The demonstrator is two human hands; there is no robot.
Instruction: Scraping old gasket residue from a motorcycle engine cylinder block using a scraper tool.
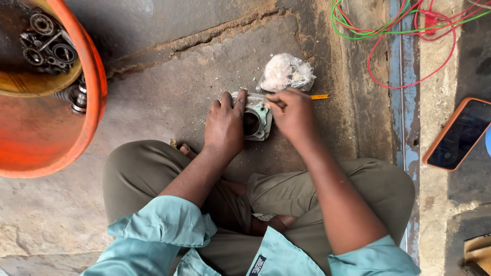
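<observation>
Cracked, stained concrete floor [169, 87], seen from above, with green flecks scattered near the middle. At far left, an orange plastic basin [94, 87] holding a smaller yellow bowl [30, 84] of greasy bearings and metal parts [43, 41]; more shafts and gears [76, 97] wedged between bowl and basin wall. Lower centre, folded legs in olive trousers [138, 168] and rolled teal sleeves [169, 220], seated cross-legged on the floor. Left hand [223, 128] laid over the left side of a grey metal cylinder block [255, 120], fingers spread and curled over its upper edge, gripping it steady against the floor. Cylinder block resting on the concrete just ahead of the knees, round bore facing up, between the two hands. Right hand [294, 115] touching the block's right side, fingers pinched closed around a slim tool with a yellow handle [319, 96], tip lying across the block's top edge. Just beyond, a knotted clear plastic bag [286, 72] of pale material. Farther right, red and green wires [399, 28] looped over a blue-painted metal strip [401, 112]. At far right, a phone in an orange case [458, 134], screen dark, lying on a raised ledge.
</observation>
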